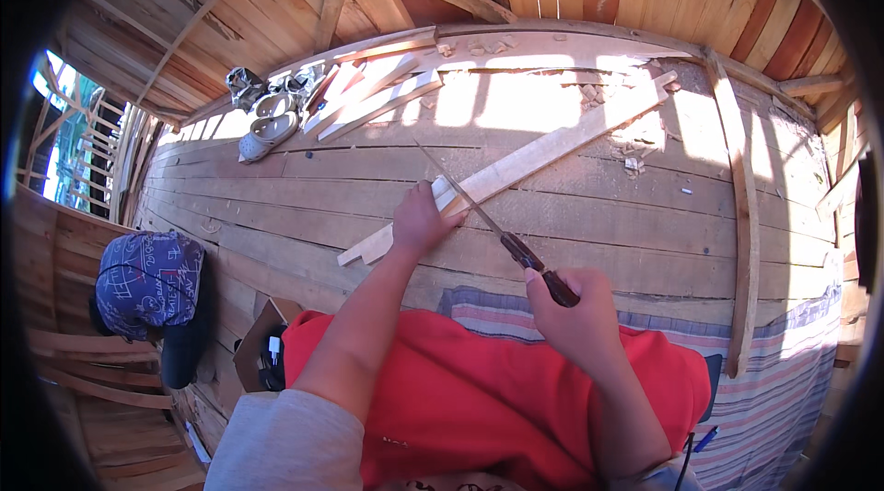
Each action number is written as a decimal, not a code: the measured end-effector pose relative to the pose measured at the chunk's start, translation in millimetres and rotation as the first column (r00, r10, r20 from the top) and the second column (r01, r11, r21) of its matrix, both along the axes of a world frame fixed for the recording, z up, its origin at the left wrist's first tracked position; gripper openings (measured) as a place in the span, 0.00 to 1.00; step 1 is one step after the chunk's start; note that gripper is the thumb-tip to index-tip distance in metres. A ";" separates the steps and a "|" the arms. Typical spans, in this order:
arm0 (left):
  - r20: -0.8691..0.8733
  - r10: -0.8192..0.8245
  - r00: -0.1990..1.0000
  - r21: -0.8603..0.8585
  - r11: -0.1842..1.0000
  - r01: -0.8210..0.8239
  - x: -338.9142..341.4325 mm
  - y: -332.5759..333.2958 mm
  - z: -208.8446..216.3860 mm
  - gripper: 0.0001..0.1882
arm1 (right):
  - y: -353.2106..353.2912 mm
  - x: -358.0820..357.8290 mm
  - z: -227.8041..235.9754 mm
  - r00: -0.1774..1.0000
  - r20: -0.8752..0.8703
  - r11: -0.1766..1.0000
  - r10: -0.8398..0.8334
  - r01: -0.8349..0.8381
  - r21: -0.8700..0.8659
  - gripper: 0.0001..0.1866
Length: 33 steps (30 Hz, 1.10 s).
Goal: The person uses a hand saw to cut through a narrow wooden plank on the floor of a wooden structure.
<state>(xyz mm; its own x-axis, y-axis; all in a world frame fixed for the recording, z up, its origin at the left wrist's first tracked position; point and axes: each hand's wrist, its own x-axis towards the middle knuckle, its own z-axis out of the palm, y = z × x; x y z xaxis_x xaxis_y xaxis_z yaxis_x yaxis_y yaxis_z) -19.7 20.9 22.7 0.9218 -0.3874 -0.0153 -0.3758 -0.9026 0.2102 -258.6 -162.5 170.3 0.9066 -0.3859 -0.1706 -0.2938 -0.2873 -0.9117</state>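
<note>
In front of me a long pale wooden plank (516, 165) slants across the floor from lower left to upper right. My left hand (423, 220) is closed on the plank towards its near end. My right hand (578, 311) grips the dark reddish-brown handle of a long-bladed knife (523, 254). Its narrow blade points up and left across the plank, close to the fingers of my left hand. Whether the blade touches the wood I cannot tell. A red cloth (497, 399) lies over my lap.
Clog-style shoes (271, 129) and several loose wood pieces (382, 104) lie at the far left. Wood chips (633, 163) litter the boards. A long batten (734, 206) and a striped mat (773, 381) are at the right, a blue cap (152, 281) at the left.
</note>
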 end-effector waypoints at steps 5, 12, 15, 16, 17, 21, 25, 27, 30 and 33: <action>-0.052 0.053 0.997 0.004 0.999 -0.053 -1.3 -1.8 -10.2 0.42 | 21.5 14.5 -46.7 0.994 0.106 0.986 0.019 -0.001 -0.167 0.21; 0.000 -0.002 1.000 0.016 1.000 0.002 -2.7 7.5 -13.4 0.41 | 5.0 2.8 -18.6 0.995 -0.027 0.995 0.100 -0.101 -0.027 0.15; -0.029 -0.011 1.000 0.039 0.999 0.012 -0.8 -5.6 -1.9 0.41 | 4.4 14.8 -50.6 0.996 0.048 0.993 0.077 -0.072 -0.093 0.12; -0.034 -0.011 0.999 0.045 0.999 0.013 -2.8 -6.7 1.5 0.40 | 2.3 15.3 -52.6 0.995 0.067 0.991 0.079 -0.071 -0.115 0.12; -0.020 -0.009 1.000 0.039 0.999 0.009 -5.1 -5.4 2.6 0.41 | -0.4 14.2 -51.8 0.994 0.075 0.994 0.080 -0.074 -0.076 0.13; -0.016 0.015 1.000 0.000 1.000 -0.015 -6.7 -3.3 4.3 0.42 | -9.9 10.8 -51.3 0.998 0.058 0.995 0.022 -0.028 0.093 0.17; -0.047 -0.035 0.998 -0.051 0.998 0.032 -3.9 -6.5 5.7 0.41 | -20.8 9.4 -49.8 0.999 -0.026 0.985 -0.021 0.025 0.172 0.22; -0.057 -0.078 0.995 -0.124 0.990 0.070 3.8 -9.2 0.6 0.38 | -20.4 7.9 -52.6 0.997 0.071 0.993 -0.041 0.033 0.112 0.22; -0.008 -0.157 0.988 -0.205 0.967 0.152 15.1 -20.0 -6.2 0.34 | -28.2 4.5 -50.4 0.994 0.097 0.998 -0.042 0.037 0.051 0.23; 0.036 -0.149 0.988 -0.200 0.968 0.153 -0.7 -37.6 -9.7 0.32 | -44.1 -6.0 -63.7 0.982 0.132 0.989 -0.136 0.126 0.078 0.24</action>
